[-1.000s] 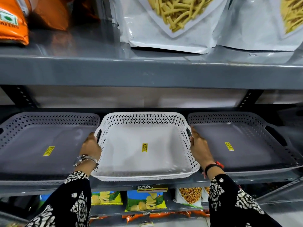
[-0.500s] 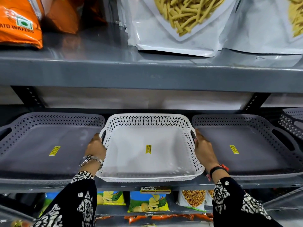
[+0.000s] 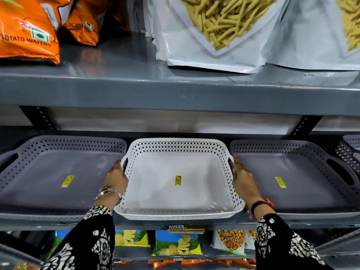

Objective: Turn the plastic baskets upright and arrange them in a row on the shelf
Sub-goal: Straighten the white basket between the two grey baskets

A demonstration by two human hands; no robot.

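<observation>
A white perforated basket (image 3: 155, 191) stands upright in the middle of the grey metal shelf (image 3: 224, 224), a yellow price sticker on its floor. My left hand (image 3: 116, 179) grips its left handle and my right hand (image 3: 243, 180) grips its right handle. A grey basket (image 3: 48, 172) stands upright to its left and another grey basket (image 3: 302, 172) to its right, each with a yellow sticker. The three form a row, sides nearly touching.
A further grey basket (image 3: 350, 151) peeks in at the far right. The upper shelf (image 3: 175, 94) overhangs closely, carrying orange wafer bags (image 3: 27, 30) and white snack bags (image 3: 214, 32). Snack packets (image 3: 177, 244) fill the shelf below.
The white basket has slid slightly deeper into the shelf with both hands still on its handles. The camera view has shifted upward and closer.
</observation>
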